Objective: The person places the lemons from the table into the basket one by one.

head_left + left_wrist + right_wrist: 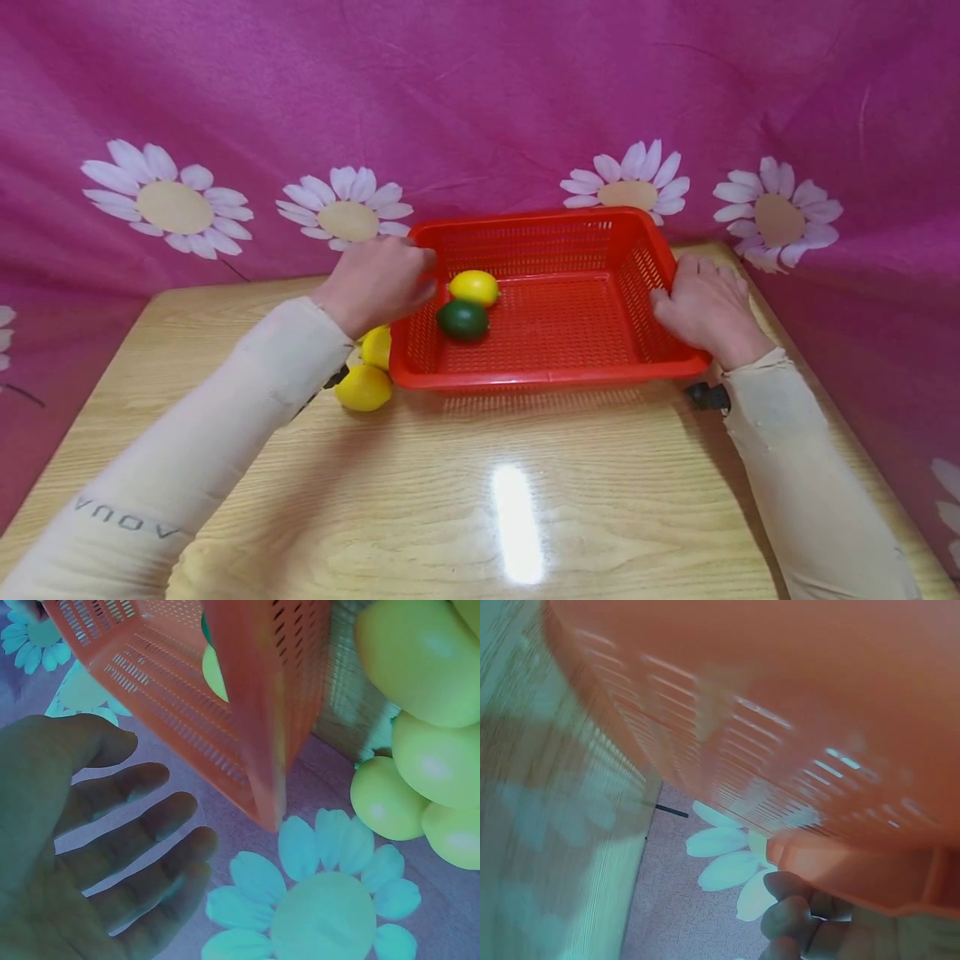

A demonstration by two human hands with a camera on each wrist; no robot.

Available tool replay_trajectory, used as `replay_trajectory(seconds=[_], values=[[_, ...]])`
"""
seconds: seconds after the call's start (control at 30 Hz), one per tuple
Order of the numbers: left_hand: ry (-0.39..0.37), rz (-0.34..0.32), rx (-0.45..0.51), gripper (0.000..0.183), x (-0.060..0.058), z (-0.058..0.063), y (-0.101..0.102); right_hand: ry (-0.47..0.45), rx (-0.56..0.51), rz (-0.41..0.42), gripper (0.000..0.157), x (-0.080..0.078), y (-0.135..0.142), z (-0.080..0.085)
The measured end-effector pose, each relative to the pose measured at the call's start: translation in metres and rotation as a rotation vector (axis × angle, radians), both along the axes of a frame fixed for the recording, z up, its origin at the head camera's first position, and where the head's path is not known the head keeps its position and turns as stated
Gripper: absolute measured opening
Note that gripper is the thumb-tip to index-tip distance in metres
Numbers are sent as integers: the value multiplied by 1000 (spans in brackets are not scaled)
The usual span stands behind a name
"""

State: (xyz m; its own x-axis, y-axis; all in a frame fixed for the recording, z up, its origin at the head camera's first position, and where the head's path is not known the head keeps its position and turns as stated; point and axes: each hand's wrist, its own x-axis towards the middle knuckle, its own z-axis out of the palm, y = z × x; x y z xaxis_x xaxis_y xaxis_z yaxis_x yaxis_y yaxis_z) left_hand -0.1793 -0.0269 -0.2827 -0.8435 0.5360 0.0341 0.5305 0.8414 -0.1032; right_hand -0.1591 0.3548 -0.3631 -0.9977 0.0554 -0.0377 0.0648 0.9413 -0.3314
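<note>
A red plastic basket (525, 379) with slotted walls is near the back of the table. Inside, toward its left end, a yellow lemon (474, 287) lies against a dark green lime (462, 322). My right hand (708, 304) grips the basket's right rim, thumb on the inner side and fingers curled under the lip in the right wrist view. Beside the left end is my left hand (382, 279); the left wrist view shows its loosely spread fingers (142, 847) apart from the basket wall. Several lemons (364, 388) sit outside the basket, partly hidden by the left wrist.
The wooden table (450, 500) carries a bright light reflection near its front. A pink cloth (480, 100) with white daisies hangs behind the table and along its sides, close to the basket's far rim.
</note>
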Motion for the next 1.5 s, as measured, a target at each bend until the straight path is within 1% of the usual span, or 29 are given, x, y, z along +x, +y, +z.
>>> replay_trajectory(seconds=[0.2, 0.37, 0.57, 0.63, 0.73, 0.83, 0.93, 1.1, 1.23, 1.33, 1.5], values=[[19, 0, 10, 18, 4, -1, -7, 1, -9, -2, 48, 0, 0, 0], [47, 3, 29, 19, 7, -6, -16, 3, -10, -2, 48, 1, 0, 0], [8, 30, 41, 19, 11, -10, -26, -7, -19, -4, 50, 1, 0, 0], [1, 27, 44, 19, 11, -11, -29, -7, -20, -4, 49, 1, 1, 0], [4, 5, 48, 17, 13, -15, -35, -4, -18, -3, 48, 1, 2, -1], [0, -14, 53, 20, 16, -20, -42, -3, -16, -2, 48, 0, 2, -1], [6, -18, 58, 23, 18, -24, -50, -1, -17, -3, 47, 0, 1, -1], [25, -26, 77, 19, 22, -30, -63, 10, -14, -2, 47, 0, 1, -2], [-3, -30, 73, 18, 24, -37, -73, 18, 1, -2, 45, 0, 2, -1], [-33, -31, 59, 21, 27, -43, -79, 18, 7, -1, 44, -1, 1, -1], [-77, -21, 70, 26, 32, -52, -86, 10, 3, -1, 45, -1, 1, -1]])
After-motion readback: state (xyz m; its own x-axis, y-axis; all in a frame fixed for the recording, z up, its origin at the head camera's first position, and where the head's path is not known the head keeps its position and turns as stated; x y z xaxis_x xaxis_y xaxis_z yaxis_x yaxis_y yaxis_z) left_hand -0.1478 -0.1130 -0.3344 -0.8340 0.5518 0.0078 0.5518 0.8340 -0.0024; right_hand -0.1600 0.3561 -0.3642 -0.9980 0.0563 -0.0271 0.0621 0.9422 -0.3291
